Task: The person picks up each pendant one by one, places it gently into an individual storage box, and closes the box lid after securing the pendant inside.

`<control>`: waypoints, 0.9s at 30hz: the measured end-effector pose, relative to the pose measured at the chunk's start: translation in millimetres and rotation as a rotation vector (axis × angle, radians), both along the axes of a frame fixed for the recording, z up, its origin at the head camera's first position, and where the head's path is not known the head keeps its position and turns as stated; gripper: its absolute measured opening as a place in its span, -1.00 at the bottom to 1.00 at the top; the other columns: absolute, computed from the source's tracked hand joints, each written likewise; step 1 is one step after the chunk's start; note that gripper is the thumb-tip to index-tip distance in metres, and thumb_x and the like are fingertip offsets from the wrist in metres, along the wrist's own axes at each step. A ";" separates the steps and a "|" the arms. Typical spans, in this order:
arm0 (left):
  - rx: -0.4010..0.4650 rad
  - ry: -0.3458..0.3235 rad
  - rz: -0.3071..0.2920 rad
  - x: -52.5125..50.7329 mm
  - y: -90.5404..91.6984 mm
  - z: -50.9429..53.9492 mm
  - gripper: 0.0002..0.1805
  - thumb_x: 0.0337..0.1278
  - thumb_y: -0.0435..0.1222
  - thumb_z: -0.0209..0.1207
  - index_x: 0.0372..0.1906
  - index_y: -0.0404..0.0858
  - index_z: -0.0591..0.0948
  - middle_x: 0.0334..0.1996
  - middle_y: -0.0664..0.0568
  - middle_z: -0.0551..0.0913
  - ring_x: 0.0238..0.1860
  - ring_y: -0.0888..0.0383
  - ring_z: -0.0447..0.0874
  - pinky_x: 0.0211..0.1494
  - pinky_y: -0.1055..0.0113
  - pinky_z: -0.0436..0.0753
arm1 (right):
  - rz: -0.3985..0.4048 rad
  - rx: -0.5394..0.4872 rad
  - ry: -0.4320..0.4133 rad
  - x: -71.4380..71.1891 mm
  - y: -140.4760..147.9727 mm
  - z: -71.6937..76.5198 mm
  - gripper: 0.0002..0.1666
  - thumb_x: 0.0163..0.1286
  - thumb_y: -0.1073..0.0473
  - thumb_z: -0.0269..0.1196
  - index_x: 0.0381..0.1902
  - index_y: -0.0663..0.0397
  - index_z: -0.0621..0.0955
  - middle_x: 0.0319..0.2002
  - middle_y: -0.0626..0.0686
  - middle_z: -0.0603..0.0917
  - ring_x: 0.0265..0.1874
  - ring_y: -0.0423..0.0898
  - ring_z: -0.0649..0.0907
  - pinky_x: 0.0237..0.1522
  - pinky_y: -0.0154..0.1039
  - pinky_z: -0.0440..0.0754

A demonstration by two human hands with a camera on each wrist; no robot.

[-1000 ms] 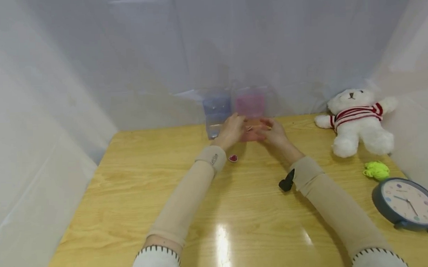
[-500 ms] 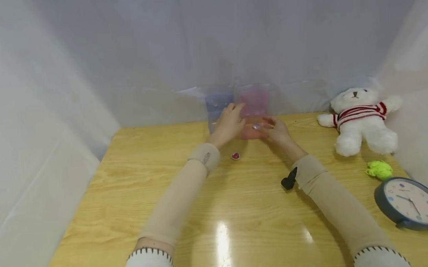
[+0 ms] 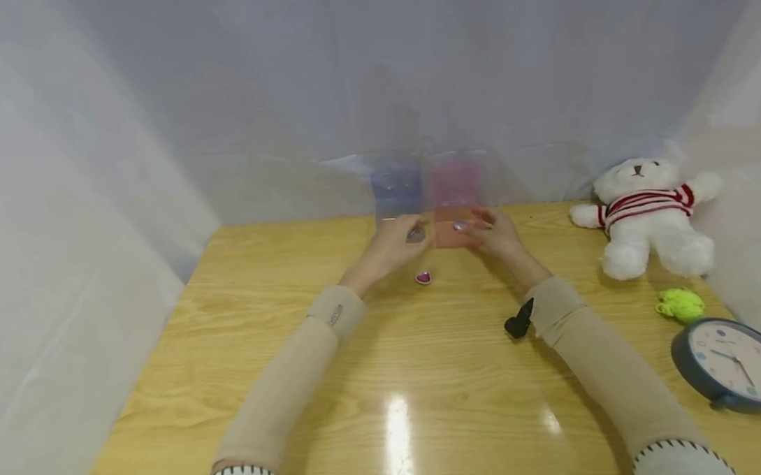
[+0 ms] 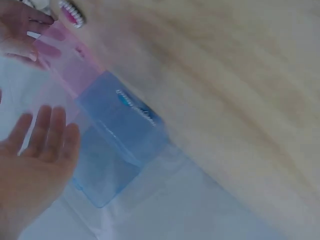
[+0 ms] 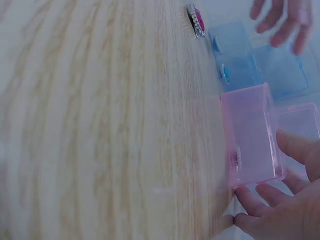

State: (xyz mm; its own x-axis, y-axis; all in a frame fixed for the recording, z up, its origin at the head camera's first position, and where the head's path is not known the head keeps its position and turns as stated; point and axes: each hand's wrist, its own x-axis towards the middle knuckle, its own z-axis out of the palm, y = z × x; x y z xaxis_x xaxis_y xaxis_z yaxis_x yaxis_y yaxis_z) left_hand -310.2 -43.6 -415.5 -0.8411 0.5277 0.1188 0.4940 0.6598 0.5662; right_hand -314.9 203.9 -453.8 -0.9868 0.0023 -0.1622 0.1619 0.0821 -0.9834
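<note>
Both hands are at the pink box (image 5: 251, 115): the right hand (image 3: 505, 241) rests relaxed fingers against its right end; the left hand (image 4: 37, 167), fingers extended and holding nothing, is near the blue box (image 4: 145, 137), just left of it. Already inside the pink box lies a pink jewel (image 5: 237, 157); blue jewels (image 4: 131, 104) occupy its neighbour. Both lids stand raised behind. One red jewel (image 3: 423, 278) lies outside, on the table (image 3: 263, 304) before the pink box.
</note>
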 end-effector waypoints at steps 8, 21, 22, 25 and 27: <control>-0.197 -0.105 -0.061 12.9 -15.1 -15.2 -0.35 0.40 0.02 0.31 0.44 -0.21 0.53 0.36 -0.13 0.63 0.36 -0.09 0.60 0.50 -0.05 0.58 | 0.042 0.190 0.073 -2.5 6.4 -0.2 -0.09 0.49 0.05 0.38 0.64 0.17 0.25 0.67 0.24 0.18 0.61 0.24 0.32 0.54 0.12 0.50; -0.441 -0.018 -0.127 18.9 -4.5 -17.8 -0.37 0.27 0.07 0.40 0.34 -0.13 0.63 0.16 -0.03 0.70 0.16 0.02 0.66 0.29 0.09 0.70 | 0.044 0.249 0.089 -4.1 6.7 0.1 -0.14 0.51 0.13 0.34 0.62 0.23 0.25 0.65 0.29 0.22 0.62 0.27 0.30 0.56 0.13 0.47; -0.459 -0.012 -0.126 19.7 -3.5 -17.7 -0.38 0.28 0.07 0.40 0.33 -0.13 0.64 0.13 -0.03 0.70 0.13 0.03 0.66 0.25 0.10 0.71 | 0.044 0.255 0.087 -4.0 6.6 0.4 -0.14 0.52 0.13 0.34 0.62 0.23 0.25 0.65 0.29 0.22 0.62 0.27 0.30 0.56 0.13 0.48; -0.510 0.021 -0.128 21.2 -0.7 -19.4 -0.43 0.30 0.08 0.37 0.30 -0.10 0.66 0.13 -0.01 0.68 0.12 0.04 0.67 0.22 0.11 0.72 | 0.046 0.252 0.092 -4.4 6.8 0.0 -0.14 0.51 0.12 0.34 0.62 0.23 0.25 0.65 0.29 0.22 0.62 0.28 0.30 0.56 0.14 0.47; -0.532 0.042 -0.127 21.7 1.0 -20.7 -0.47 0.32 0.08 0.36 0.26 -0.09 0.68 0.12 -0.01 0.68 0.12 0.04 0.67 0.21 0.10 0.73 | 0.047 0.244 0.092 -4.2 7.1 -0.1 -0.13 0.51 0.10 0.35 0.62 0.22 0.26 0.65 0.28 0.23 0.62 0.27 0.31 0.56 0.14 0.47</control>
State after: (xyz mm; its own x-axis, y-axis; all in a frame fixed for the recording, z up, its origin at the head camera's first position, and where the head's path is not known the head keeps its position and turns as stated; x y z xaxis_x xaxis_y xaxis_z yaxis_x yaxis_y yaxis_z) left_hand -288.5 -42.5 -436.1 -0.7671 0.6214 -0.1598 0.6035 0.7833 0.1488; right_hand -319.1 211.1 -453.9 -0.9973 -0.0159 -0.0719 0.0629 0.3241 -0.9439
